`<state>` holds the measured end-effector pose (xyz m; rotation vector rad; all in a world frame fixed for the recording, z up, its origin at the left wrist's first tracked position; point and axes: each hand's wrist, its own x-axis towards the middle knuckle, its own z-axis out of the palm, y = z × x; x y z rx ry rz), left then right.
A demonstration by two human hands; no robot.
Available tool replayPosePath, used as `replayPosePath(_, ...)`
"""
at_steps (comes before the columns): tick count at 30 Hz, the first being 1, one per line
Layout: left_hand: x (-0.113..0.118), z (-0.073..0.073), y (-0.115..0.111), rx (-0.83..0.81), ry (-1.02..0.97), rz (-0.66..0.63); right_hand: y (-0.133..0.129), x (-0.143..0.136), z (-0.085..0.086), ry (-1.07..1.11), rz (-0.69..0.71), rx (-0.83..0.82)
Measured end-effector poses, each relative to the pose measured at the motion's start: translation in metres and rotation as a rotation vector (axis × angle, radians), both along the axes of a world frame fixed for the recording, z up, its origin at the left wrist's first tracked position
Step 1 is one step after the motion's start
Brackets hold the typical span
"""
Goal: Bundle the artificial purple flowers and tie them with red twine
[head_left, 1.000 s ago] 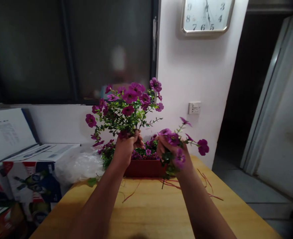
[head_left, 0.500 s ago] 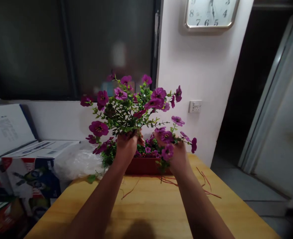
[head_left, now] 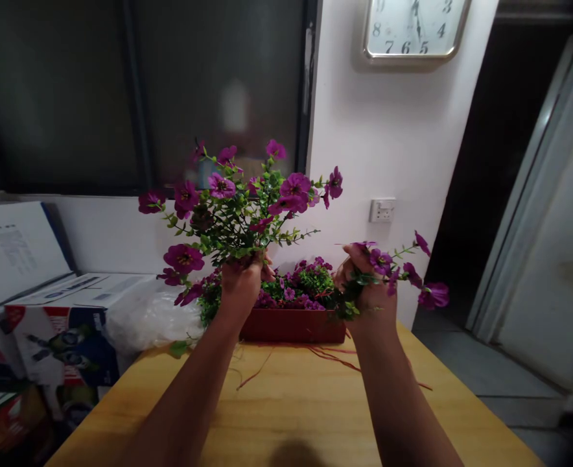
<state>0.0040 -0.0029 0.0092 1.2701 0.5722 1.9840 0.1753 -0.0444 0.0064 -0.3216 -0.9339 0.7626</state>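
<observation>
The wall clock [head_left: 403, 29] bears numerals 3 to 8; lettering on the carton [head_left: 63, 324] is blurred.

Flower bunch [head_left: 242, 220]: purple petals, dark centres, green leaves. Small sprig [head_left: 380, 261]: purple, green. Planter box [head_left: 291, 326]: plain dark red. Tabletop [head_left: 286, 405]: yellow wood grain. Wall clock [head_left: 398, 29]: white, black numerals.

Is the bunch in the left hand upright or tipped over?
Upright: the left hand grips the purple flower bunch low down, and most of its blooms fan out above that hand. Its lower ends are hidden.
</observation>
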Motion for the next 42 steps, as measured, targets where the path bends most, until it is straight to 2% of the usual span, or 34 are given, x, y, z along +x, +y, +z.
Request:
replayPosePath(4,-0.005,-0.001,0.003,0.008,-0.019,-0.044,-0.006,0.004,0.011,0.155,0.129,0.006)
replayPosePath(9,-0.010,0.002,0.005,0.008,-0.109,0.046,-0.007,0.023,0.012,0.234,0.152,0.048)
replayPosePath(14,-0.021,0.006,0.007,-0.054,-0.186,0.063,-0.001,0.041,0.015,0.326,0.154,0.019)
replayPosePath(21,-0.027,0.007,0.006,-0.068,-0.179,0.038,0.013,0.052,0.010,0.305,0.242,-0.036)
replayPosePath(31,-0.019,0.006,0.004,-0.072,-0.119,0.020,0.022,0.047,0.003,0.172,0.246,-0.127)
replayPosePath(34,-0.018,0.004,0.006,-0.062,-0.100,0.026,0.023,0.045,0.004,0.172,0.195,-0.170)
replayPosePath(39,-0.016,0.004,0.006,-0.072,-0.064,0.011,0.018,0.035,0.007,0.185,-0.088,-0.215)
replayPosePath(42,-0.018,0.007,0.004,-0.085,-0.049,0.007,0.015,0.034,0.006,0.076,-0.165,-0.188)
